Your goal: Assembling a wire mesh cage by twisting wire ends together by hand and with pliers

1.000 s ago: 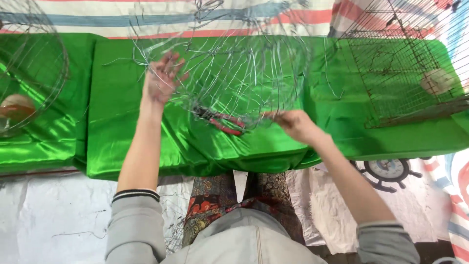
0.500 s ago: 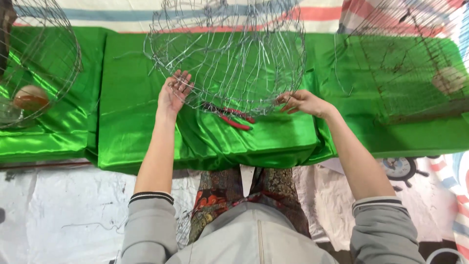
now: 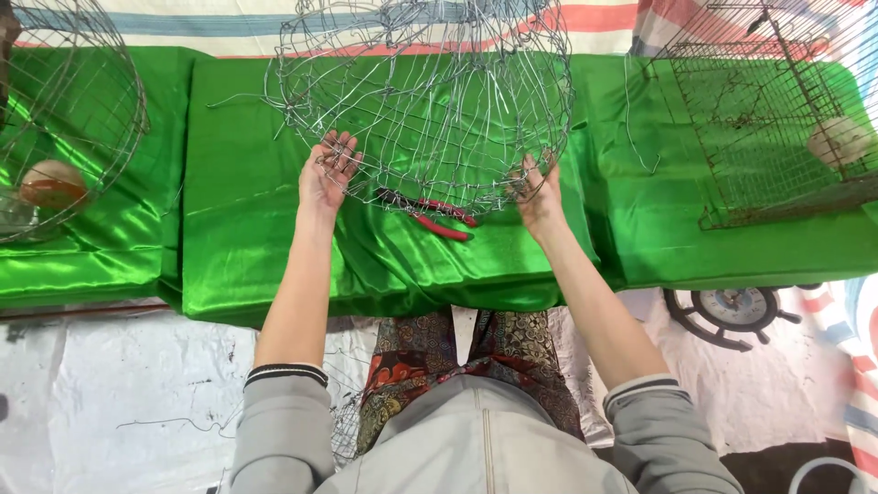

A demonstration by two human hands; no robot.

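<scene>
A: What is the round thing in the middle?

B: A domed wire cage frame (image 3: 430,101), thin silvery wire bent into an open, uneven mesh, with loose ends sticking out. It stands on the surface (image 3: 256,247), which is draped in glossy green satin with soft folds.

A: And the 2 hands?

B: The left hand (image 3: 325,174) lies against the frame's lower left rim, fingers spread wide and flat, touching the wire rather than closed on it. The right hand (image 3: 540,187) is at the lower right rim, its grip narrow, fingers curled onto the wires there.

A: Anything under the frame?

B: Red-handled pliers (image 3: 439,215) lie on the satin between the hands, partly beneath the mesh.

A: What sits at the sides?

B: On the left, another rounded wire cage (image 3: 91,91) with a small orange and white bowl (image 3: 53,186) inside. On the right, a boxy cage (image 3: 759,119) of darker, rusty-looking straight grid, holding a pale round cup (image 3: 837,139).
</scene>
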